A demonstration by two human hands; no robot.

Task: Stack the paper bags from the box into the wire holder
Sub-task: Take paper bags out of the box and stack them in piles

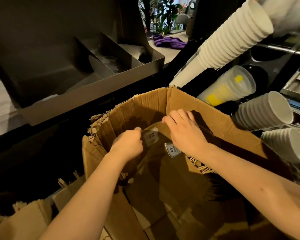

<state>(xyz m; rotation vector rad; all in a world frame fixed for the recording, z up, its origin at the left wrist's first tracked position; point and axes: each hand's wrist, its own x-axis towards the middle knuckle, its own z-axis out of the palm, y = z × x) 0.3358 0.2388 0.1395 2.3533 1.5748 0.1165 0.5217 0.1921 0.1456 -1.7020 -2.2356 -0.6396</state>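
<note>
An open cardboard box (145,104) with torn flaps stands below me. Inside it lie brown paper bags (163,170), one with a white 9.9 label. My left hand (128,144) is down in the box, fingers curled round the edge of a bag bundle beside a small white tag. My right hand (185,130) reaches in from the right and pinches the top edge of the brown paper bundle. More brown bags (21,215) stand at the lower left. I see no wire holder in this view.
A dark metal organiser (97,66) with slanted compartments sits on the shelf behind the box. Stacks of white paper cups (232,35) and clear plastic cups (232,87) jut out at the right. A purple cloth (168,42) lies on the far counter.
</note>
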